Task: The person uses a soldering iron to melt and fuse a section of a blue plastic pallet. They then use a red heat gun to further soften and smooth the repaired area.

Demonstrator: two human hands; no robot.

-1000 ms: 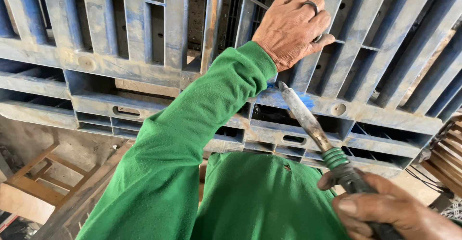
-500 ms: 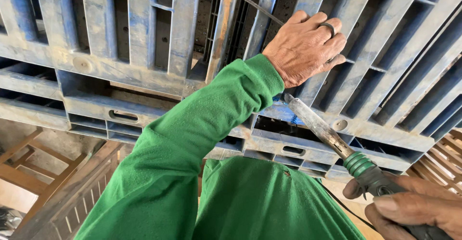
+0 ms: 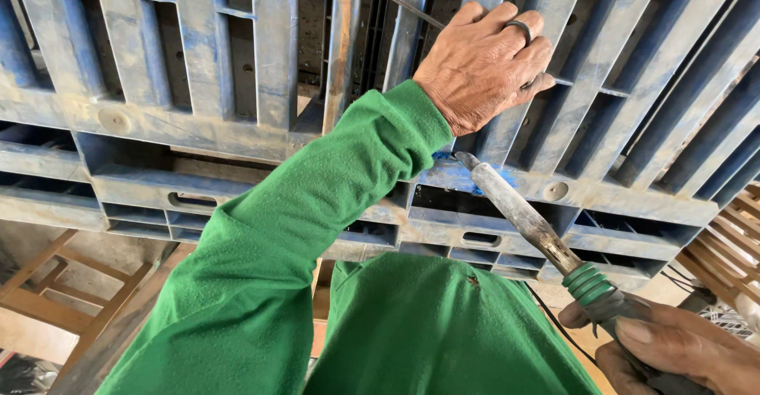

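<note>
Just below the left hand (image 3: 483,66), which lay flat on the blue pallet (image 3: 237,70), the right hand (image 3: 673,351) clamped a soldering iron (image 3: 526,221) whose tip touched the pallet.

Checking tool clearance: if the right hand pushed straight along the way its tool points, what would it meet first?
Probably the blue plastic pallet: the right hand aims the iron's tip at a bright blue patch, seemingly touching already.

Wooden frames (image 3: 47,292) low at left (sunlit), wooden slats (image 3: 732,244) at right.
</note>
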